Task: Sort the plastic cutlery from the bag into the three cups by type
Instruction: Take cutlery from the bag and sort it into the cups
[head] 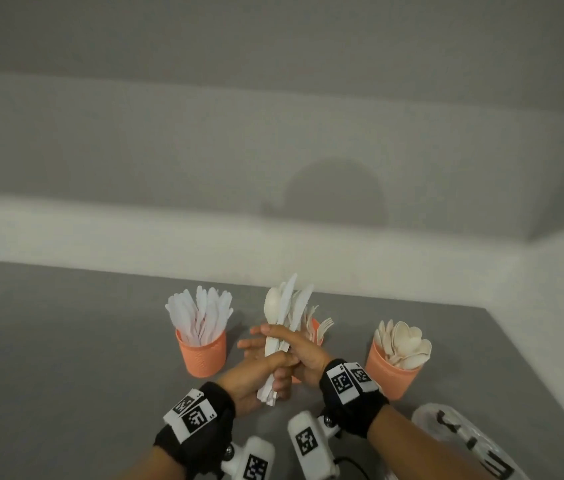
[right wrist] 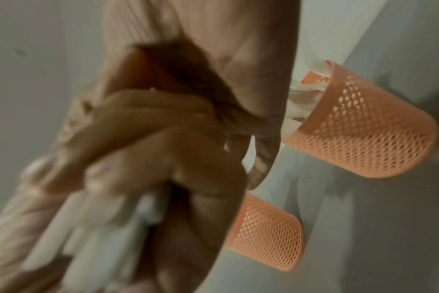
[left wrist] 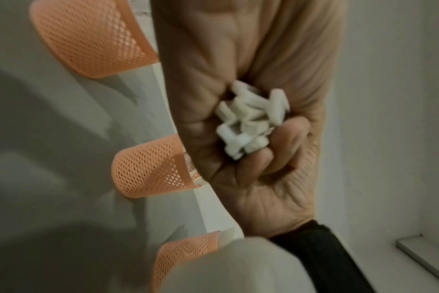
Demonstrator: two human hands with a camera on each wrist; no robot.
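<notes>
**Mid-sort: mixed bundle held between both hands**

Now the fingers (head: 282, 384) of the left hand (head: 249, 379) are curling round the handle ends of a mixed bundle of white cutlery (head: 285, 317), clenched on it; the left wrist view is showing the handle butts packed in the closed palm. The right hand (head: 303, 353) is lying across the same bundle higher up, its fingers wrapping over the shafts and touching them. Whether it is pinching out a single piece cannot be told; the right wrist view is blurred.

The bundle is standing roughly upright above the counter (head: 66, 341), with a spoon bowl and knife blades fanning out at the top.

Behind the hands, three orange mesh cups are standing in a row: the knife cup (head: 201, 355) to the left, well filled; the fork cup (head: 315, 332) in the middle, largely hidden by the hands; the spoon cup (head: 391, 372) to the right, well filled. The bag (head: 460, 434) is lying at the near right edge, apparently flattened.

Judgement: sorting is looking far along, this handful being among the last. The next move is calling for the right hand to isolate one piece, identify its type, and carry it to the matching cup while the left is gripping the rest.
</notes>
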